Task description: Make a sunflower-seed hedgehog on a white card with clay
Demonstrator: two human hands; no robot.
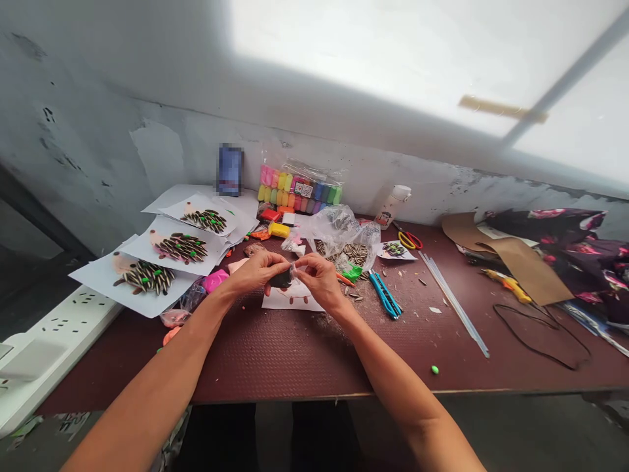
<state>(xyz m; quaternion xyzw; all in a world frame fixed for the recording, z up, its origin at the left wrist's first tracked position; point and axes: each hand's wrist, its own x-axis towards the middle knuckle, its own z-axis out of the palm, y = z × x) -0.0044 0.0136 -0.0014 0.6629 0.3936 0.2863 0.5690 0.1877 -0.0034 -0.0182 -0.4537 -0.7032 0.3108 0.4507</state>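
My left hand [265, 271] is closed round a small black clay packet [281, 280]. The fingertips of my right hand [317, 275] pinch the clear wrapper at the packet's right end. Both hands are held close together above a sheet of white paper [295, 302] with brown marks on it; the hands and packet hide its upper part. Just beyond my right hand, striped sunflower seeds [351, 252] lie in and around a clear plastic bag [337, 226]. A lump of green clay [352, 272] sits beside the seeds.
Finished seed hedgehog pictures [179, 248] overlap at the left, near a white power strip [54, 334]. A bag of coloured clay packets [299, 187] leans on the wall. To the right are a blue utility knife [386, 295], scissors [409, 239], glue sticks [457, 308] and a corded glue gun [511, 286].
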